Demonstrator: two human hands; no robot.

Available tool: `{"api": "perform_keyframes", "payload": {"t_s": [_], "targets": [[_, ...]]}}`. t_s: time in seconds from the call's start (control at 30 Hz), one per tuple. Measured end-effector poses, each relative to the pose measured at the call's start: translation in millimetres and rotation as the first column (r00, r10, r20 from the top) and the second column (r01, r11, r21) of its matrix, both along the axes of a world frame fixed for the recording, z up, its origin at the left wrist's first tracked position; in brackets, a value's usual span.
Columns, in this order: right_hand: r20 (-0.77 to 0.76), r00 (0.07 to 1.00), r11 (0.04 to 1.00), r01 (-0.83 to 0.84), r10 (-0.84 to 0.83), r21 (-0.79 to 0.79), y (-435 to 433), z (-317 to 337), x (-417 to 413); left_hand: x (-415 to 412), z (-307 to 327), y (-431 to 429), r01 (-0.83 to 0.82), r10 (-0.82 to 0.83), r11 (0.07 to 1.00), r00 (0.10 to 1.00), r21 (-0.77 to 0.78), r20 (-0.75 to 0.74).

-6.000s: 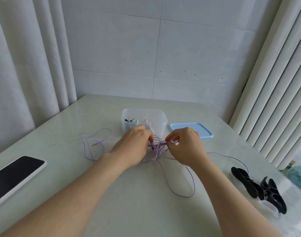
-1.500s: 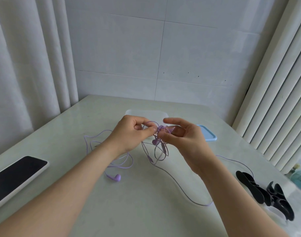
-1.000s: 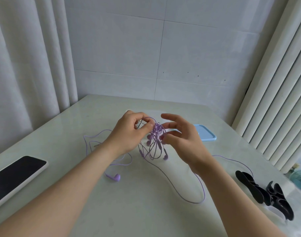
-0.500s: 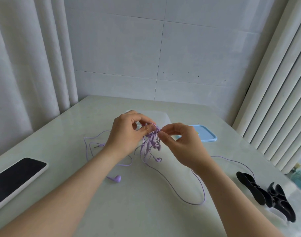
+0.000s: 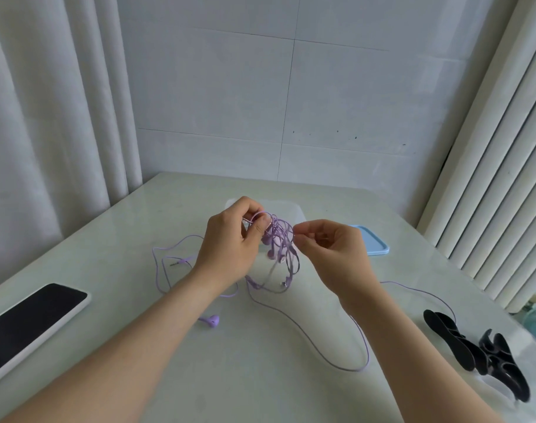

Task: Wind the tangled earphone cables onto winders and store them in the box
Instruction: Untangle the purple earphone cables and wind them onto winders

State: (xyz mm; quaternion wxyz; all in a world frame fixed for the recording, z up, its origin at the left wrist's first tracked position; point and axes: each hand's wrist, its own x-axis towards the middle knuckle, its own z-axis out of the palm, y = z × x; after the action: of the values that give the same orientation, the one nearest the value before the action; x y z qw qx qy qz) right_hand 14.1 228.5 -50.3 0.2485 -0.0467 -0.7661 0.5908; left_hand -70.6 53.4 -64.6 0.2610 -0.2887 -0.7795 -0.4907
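Pinching, left: the left hand [image 5: 230, 245] is raised off the table [image 5: 254, 386], thumb pressed against curled fingers and clamping the top of the knot.
Pinching, right: the right hand [image 5: 330, 254] nips one strand between thumb and forefinger; remaining fingers curled.
Cable: the earphone cable tangle [image 5: 280, 239], purple, hangs between the two hands, with loops and several earbuds dangling below the fingertips.
Earbud: one loose earbud [image 5: 213, 320] lies on the table just right of the left forearm.
Plug: the jack plug [image 5: 176, 264] lies left of the left wrist, within slack loops.
Slack: a trailing strand [image 5: 352, 369] runs from the tangle in a wide loop under the right forearm.
Store: the box [image 5: 294, 206], clear, sits just beyond both hands and is largely hidden; its contents cannot be told.
Cover: the lid [image 5: 373, 245], blue, lies flat to the right of the right hand.
Tools: the winders [image 5: 474, 349], black, are heaped well right of the right forearm.
Other: a phone [image 5: 32, 319], screen dark, lies well left of the left forearm.
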Motion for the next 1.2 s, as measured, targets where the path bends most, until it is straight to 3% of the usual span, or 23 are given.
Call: {"api": "perform_keyframes", "payload": {"t_s": [0.1, 0.23, 0.57, 0.87, 0.97, 1.1, 1.2], "targets": [[-0.057, 0.998, 1.000, 0.014, -0.012, 0.028, 0.8, 2.1, 0.5, -0.5, 0.7, 0.2, -0.008, 0.008, 1.000, 0.999, -0.003, 0.033], [0.041, 0.988, 0.989, -0.150, 0.150, 0.001, -3.3, 9.2, 8.6, -1.0, 0.9, 1.2, 0.003, -0.004, 1.000, 0.997, 0.017, 0.077], [-0.020, 0.999, 0.972, 0.054, -0.051, 0.229, -1.6, 2.2, 2.0, 5.2, 7.6, 0.2, 0.239, -0.235, 0.971, 0.961, -0.009, 0.146], [0.025, 0.998, 0.992, 0.062, -0.065, 0.109, -6.5, 8.3, 5.3, 3.4, 4.0, 2.2, 0.041, -0.040, 0.999, 0.993, 0.012, -0.109], [0.043, 0.995, 0.996, 0.089, -0.089, -0.002, -7.1, 6.8, 3.8, 5.0, 3.4, 6.1, -0.006, 0.011, 1.000, 0.980, 0.028, -0.197], [0.050, 0.991, 0.991, 0.126, -0.125, -0.037, -4.1, 3.8, -0.3, 6.2, 4.6, 5.0, -0.099, 0.111, 0.993, 0.969, 0.061, -0.221], [0.048, 0.990, 0.990, 0.137, -0.136, -0.015, -3.5, 5.0, 0.2, 3.8, 4.8, 2.9, -0.126, 0.130, 0.991, 0.984, 0.038, -0.122]]}}
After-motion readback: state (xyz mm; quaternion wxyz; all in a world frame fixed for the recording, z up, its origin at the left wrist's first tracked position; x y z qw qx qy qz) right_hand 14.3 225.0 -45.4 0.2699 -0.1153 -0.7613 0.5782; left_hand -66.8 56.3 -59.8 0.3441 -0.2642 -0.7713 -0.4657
